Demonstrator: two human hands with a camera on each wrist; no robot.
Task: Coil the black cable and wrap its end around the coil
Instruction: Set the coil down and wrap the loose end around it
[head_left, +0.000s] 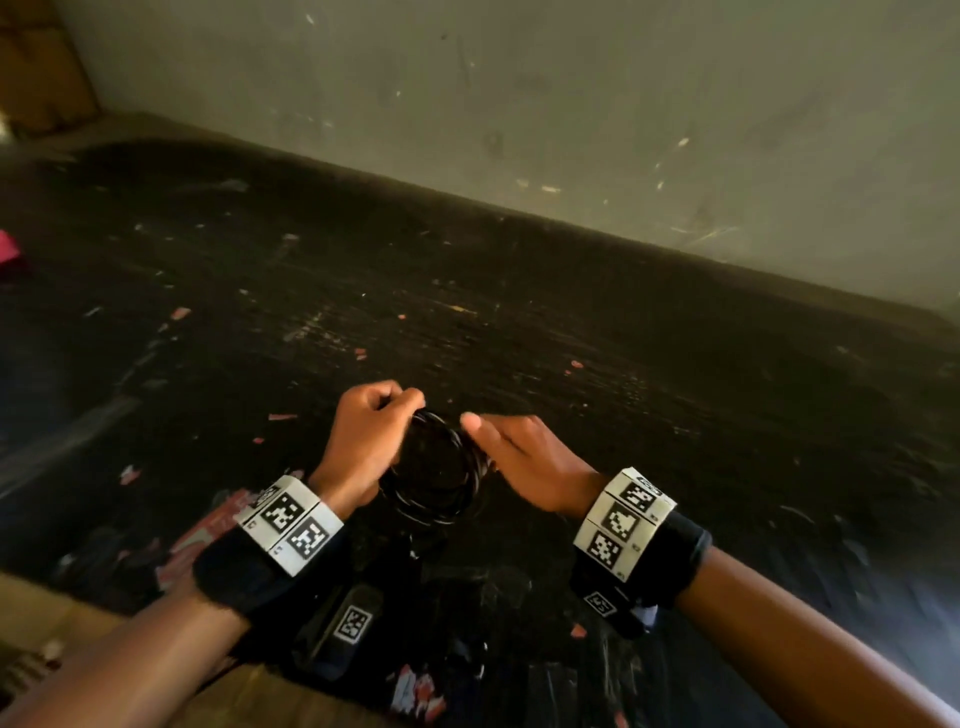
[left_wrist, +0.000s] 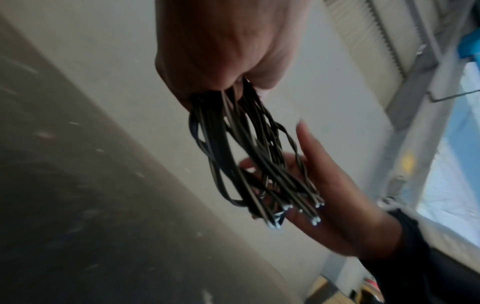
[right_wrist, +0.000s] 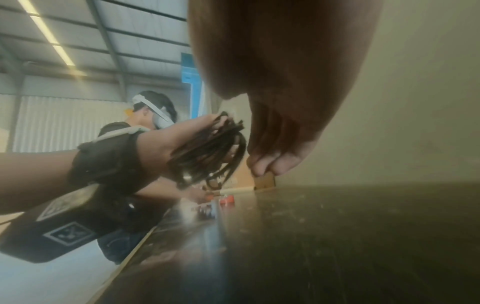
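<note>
The black cable (head_left: 470, 452) is wound into a round coil of several loops, held upright just above the dark table (head_left: 597, 322). My left hand (head_left: 395, 402) grips the top of the coil, fingers curled round the bunched strands (left_wrist: 246, 154). My right hand (head_left: 483, 441) lies against the coil's right side, its thumb stretched toward the loops. In the left wrist view the right hand (left_wrist: 332, 195) lies flat behind the hanging loops with straight fingers. The right wrist view shows its fingers (right_wrist: 275, 162) pointing down, with the coil (right_wrist: 207, 152) just left of them. The cable's free end is not distinguishable.
A grey wall (head_left: 571, 104) runs along the table's far edge. A pink object (head_left: 8, 249) lies at the far left, and a red-and-white packet (head_left: 208, 535) lies under my left wrist. Another person (right_wrist: 153, 115) works further along the table.
</note>
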